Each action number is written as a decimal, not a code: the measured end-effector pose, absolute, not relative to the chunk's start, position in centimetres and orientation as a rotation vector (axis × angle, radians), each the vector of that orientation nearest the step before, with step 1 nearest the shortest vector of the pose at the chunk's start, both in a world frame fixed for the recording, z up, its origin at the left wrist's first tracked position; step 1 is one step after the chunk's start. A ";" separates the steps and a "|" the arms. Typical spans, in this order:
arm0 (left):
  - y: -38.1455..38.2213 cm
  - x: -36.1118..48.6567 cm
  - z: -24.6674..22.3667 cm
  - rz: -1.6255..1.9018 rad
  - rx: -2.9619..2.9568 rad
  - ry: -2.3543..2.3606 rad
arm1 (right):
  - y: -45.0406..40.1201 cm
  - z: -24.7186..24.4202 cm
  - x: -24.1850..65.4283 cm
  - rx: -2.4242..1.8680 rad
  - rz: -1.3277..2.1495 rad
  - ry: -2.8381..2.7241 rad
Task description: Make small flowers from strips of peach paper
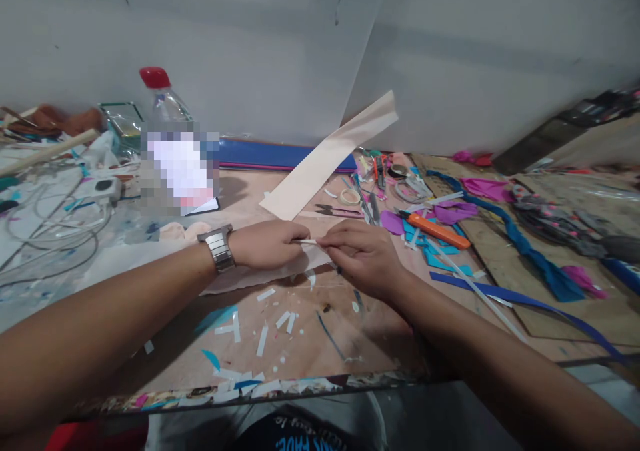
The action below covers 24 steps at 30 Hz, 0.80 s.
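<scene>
My left hand point(270, 243), with a metal watch point(219, 248) at the wrist, is closed on the edge of a thin white sheet point(250, 279); whether it is cloth or paper I cannot tell. Close beside it, my right hand point(363, 254) pinches the end of the same edge between thumb and fingers. Between the two hands the edge looks narrow and folded. The sheet hangs towards me and runs left under my forearm. Just beyond my hands, a cream strip point(320, 161) leans on the wall, and thread snips point(340, 212) lie on the table.
An orange cutter point(437, 231) lies among blue and purple scraps on the right, near a tape roll point(350, 196). At back left stands a red-capped bottle point(167, 98) behind a blurred-out screen point(183, 171). White cables point(55, 238) trail farther left. Small cut pieces point(263, 340) litter the table front.
</scene>
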<state>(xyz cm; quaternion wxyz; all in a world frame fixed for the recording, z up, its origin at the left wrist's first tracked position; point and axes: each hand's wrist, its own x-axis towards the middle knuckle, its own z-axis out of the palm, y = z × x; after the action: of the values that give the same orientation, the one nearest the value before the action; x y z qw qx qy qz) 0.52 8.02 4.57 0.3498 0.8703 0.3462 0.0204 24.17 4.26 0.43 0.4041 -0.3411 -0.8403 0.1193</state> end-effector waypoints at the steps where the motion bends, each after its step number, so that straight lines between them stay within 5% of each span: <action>1: 8.0 0.5 4.6 0.049 2.258 0.892 | 4.3 0.4 24.2 -0.861 0.300 -2.118; 24: 8.1 0.7 4.1 0.297 2.221 0.805 | 4.1 0.9 23.8 -0.979 0.318 -2.160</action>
<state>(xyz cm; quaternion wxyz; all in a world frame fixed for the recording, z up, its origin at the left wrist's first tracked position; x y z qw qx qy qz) 0.71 8.06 4.14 0.3714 0.8661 0.3139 0.1159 23.83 4.06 0.85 0.3656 -0.3809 -0.8402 0.1236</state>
